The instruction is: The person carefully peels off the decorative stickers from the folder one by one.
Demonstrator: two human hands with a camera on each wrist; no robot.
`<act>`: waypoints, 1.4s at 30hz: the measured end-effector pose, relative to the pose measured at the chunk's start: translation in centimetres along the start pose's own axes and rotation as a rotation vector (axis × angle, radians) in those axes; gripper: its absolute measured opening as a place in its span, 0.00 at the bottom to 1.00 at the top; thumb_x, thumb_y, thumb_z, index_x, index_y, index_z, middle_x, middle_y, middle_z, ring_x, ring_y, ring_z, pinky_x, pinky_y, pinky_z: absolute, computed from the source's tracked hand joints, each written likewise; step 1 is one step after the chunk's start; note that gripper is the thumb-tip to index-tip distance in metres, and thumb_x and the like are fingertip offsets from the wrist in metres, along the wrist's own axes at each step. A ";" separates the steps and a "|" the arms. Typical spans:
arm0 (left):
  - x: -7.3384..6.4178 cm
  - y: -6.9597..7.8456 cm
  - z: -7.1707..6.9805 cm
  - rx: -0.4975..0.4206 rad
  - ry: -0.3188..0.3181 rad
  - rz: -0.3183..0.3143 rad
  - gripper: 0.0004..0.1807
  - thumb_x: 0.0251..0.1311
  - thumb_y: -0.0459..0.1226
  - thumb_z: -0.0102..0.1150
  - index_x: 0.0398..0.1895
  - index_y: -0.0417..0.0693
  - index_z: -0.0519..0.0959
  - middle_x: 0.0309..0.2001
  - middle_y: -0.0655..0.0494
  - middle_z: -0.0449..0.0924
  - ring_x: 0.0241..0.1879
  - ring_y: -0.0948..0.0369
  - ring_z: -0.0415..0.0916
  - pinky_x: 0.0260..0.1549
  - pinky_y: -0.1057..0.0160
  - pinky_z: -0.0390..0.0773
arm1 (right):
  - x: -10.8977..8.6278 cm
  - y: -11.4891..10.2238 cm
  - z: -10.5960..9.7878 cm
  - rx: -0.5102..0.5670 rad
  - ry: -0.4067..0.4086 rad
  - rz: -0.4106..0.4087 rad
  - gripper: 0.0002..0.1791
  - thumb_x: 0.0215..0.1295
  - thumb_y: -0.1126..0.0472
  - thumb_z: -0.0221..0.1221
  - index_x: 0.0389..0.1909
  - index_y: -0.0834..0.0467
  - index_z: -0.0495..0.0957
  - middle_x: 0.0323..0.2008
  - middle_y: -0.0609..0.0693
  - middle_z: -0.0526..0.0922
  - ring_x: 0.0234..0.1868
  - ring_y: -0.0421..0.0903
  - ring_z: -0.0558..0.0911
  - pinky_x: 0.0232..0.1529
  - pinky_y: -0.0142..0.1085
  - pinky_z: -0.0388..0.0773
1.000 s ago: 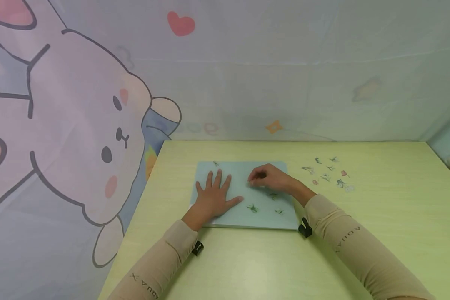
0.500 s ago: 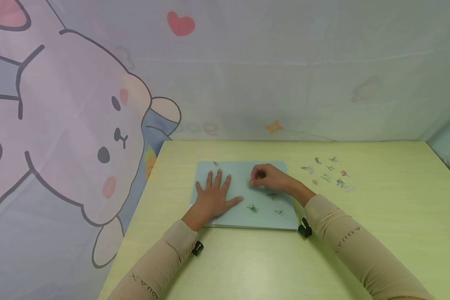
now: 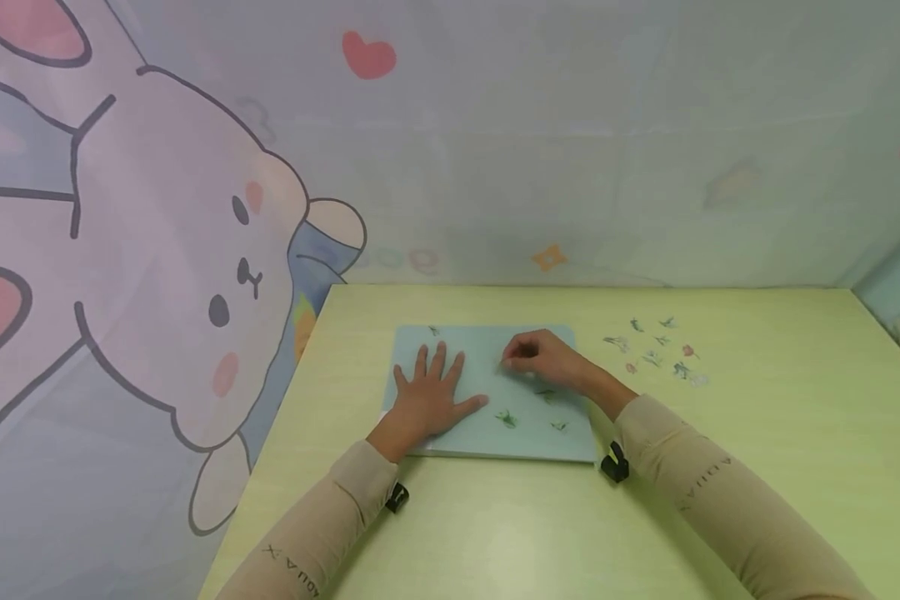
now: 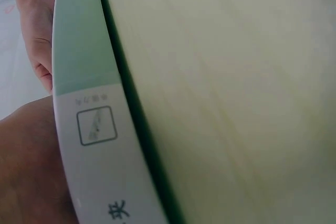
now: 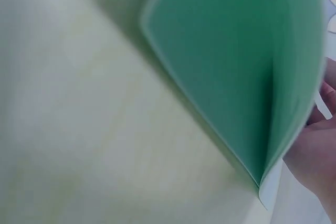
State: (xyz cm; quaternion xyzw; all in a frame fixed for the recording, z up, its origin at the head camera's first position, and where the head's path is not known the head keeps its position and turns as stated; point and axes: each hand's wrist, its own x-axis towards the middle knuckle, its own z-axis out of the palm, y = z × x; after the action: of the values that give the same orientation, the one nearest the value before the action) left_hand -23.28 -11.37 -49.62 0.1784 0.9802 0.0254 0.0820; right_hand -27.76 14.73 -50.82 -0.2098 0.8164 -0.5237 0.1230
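A pale blue-green folder (image 3: 487, 433) lies flat on the table, its white label spine (image 4: 100, 166) showing in the left wrist view. My left hand (image 3: 427, 402) rests on its left half, palm down with fingers spread. Over the right half, my right hand (image 3: 543, 358) has thumb and fingertips together, pinching a thin, pale, see-through piece that looks like a sticker and is barely visible. Green leaf stickers (image 3: 506, 418) dot the cover below, and one small sticker (image 3: 433, 330) sits near its top edge. In the right wrist view the folder's cover (image 5: 210, 66) gapes at a corner.
Several small flower and leaf stickers (image 3: 651, 358) lie scattered on the yellow table (image 3: 780, 417), right of the folder. A cartoon-printed cloth (image 3: 570, 150) hangs behind the table's back edge. Black wrist cameras (image 3: 615, 463) sit under both cuffs.
My right hand has shifted very slightly to the right, its fingers staying pinched. The left hand stays put on the folder. The head view has tilted a little.
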 end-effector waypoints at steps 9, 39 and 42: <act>0.4 0.1 0.1 0.012 -0.007 -0.010 0.52 0.71 0.75 0.41 0.88 0.58 0.50 0.87 0.45 0.39 0.84 0.40 0.35 0.71 0.22 0.47 | -1.5 -0.2 -1.7 0.009 0.013 0.006 0.08 0.79 0.58 0.62 0.47 0.58 0.86 0.40 0.62 0.84 0.39 0.52 0.78 0.42 0.40 0.77; 0.9 -0.2 -0.1 0.001 0.008 0.008 0.51 0.71 0.73 0.43 0.88 0.56 0.52 0.86 0.43 0.41 0.84 0.38 0.37 0.70 0.21 0.48 | -9.0 3.8 -13.6 -0.029 0.241 0.180 0.20 0.82 0.56 0.58 0.63 0.66 0.79 0.61 0.63 0.82 0.56 0.53 0.82 0.56 0.47 0.81; 0.9 -0.2 -0.1 -0.005 0.015 0.011 0.51 0.72 0.73 0.43 0.88 0.56 0.52 0.86 0.43 0.41 0.84 0.38 0.36 0.70 0.21 0.48 | -9.4 4.0 -14.2 -0.042 0.254 0.189 0.21 0.83 0.55 0.57 0.66 0.65 0.77 0.60 0.64 0.81 0.56 0.55 0.82 0.55 0.49 0.80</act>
State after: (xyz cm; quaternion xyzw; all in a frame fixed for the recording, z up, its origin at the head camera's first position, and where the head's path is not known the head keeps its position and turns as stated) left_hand -24.23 -11.23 -49.69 0.1834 0.9797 0.0297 0.0748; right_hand -26.30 32.04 -48.62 -0.0668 0.8524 -0.5148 0.0632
